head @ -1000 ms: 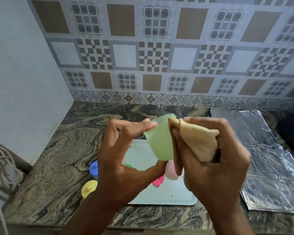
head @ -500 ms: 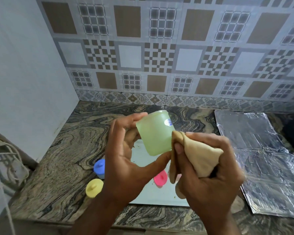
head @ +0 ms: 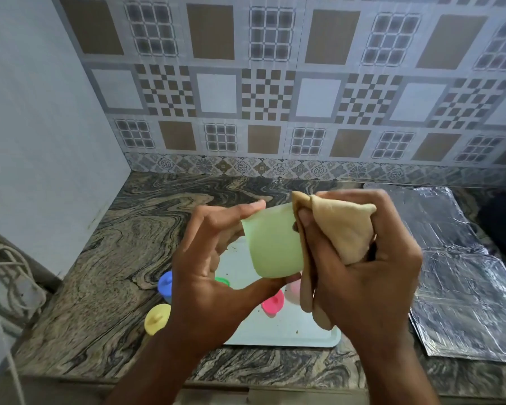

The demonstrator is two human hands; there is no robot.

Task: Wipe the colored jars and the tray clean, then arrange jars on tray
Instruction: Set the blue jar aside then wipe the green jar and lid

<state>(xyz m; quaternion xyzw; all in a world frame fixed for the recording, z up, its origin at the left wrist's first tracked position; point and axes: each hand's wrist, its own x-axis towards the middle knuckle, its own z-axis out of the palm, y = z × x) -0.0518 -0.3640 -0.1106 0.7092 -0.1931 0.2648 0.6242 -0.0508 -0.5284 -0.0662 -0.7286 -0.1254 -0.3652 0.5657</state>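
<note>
Wiping step: left hand [head: 214,276] is pinching green jar [head: 270,244], right hand [head: 362,267] is clutching cloth [head: 343,229] at its 3 o'clock side; next, probably turning jar to wipe remaining sides

Both forearms reach forward, hands raised side by side. The left hand [head: 214,267] pinches the green jar [head: 272,244] between thumb and fingertips; the right hand [head: 368,267], touching it, clenches the cloth [head: 342,229].
</note>
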